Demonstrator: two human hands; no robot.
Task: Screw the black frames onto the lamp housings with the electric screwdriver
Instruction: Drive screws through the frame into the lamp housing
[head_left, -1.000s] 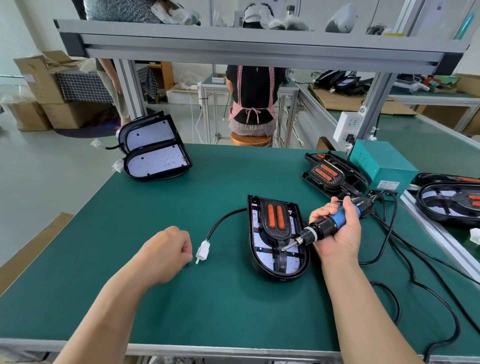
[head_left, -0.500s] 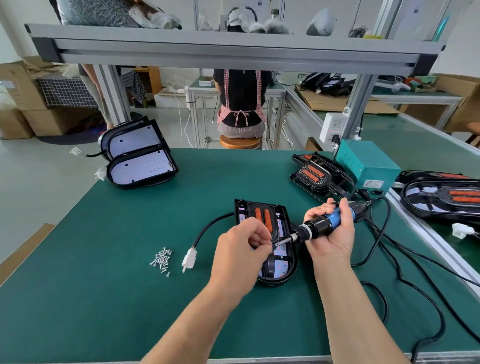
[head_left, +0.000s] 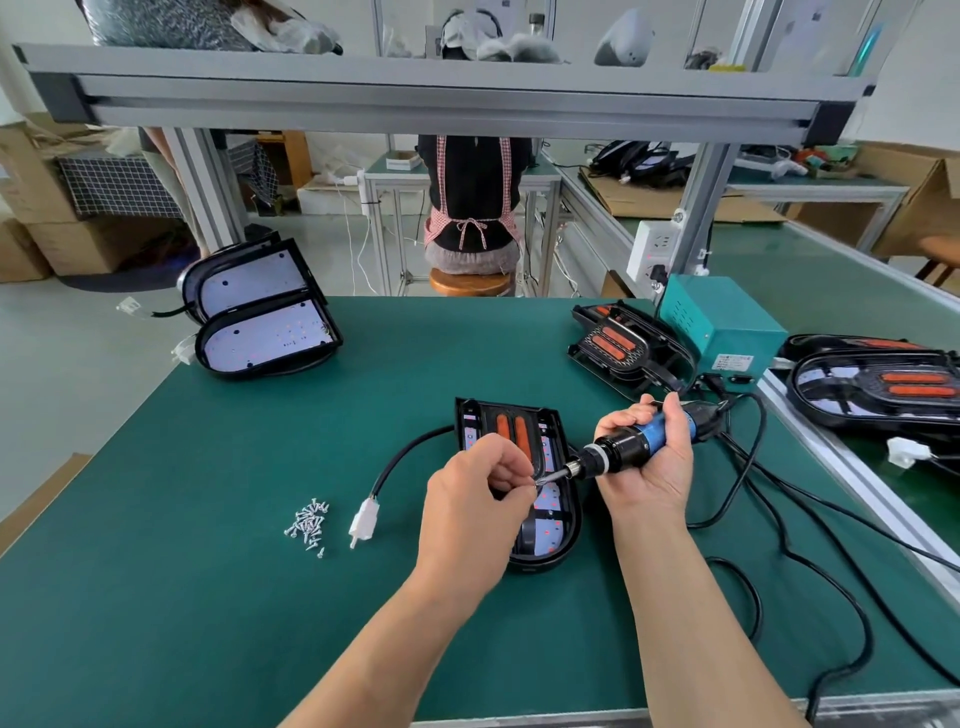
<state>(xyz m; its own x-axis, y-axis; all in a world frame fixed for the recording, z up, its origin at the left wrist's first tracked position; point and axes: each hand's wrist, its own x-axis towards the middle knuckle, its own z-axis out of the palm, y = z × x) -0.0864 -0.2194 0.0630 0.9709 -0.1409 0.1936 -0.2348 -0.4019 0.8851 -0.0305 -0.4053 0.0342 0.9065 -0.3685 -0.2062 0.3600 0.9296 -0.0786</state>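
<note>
Over housing (head_left: 558, 525) | right hand (head_left: 655, 470): electric screwdriver (head_left: 623, 451) crosswise, pointing left; left hand (head_left: 467, 514): screw (head_left: 538, 483)

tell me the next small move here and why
Probably seat the small silver screw on the bit and lower it into the black plastic frame: the left hand pinches it at the tip of the blue-and-black electric screwdriver, which the right hand grips above the black half-oval lamp housing.
</note>
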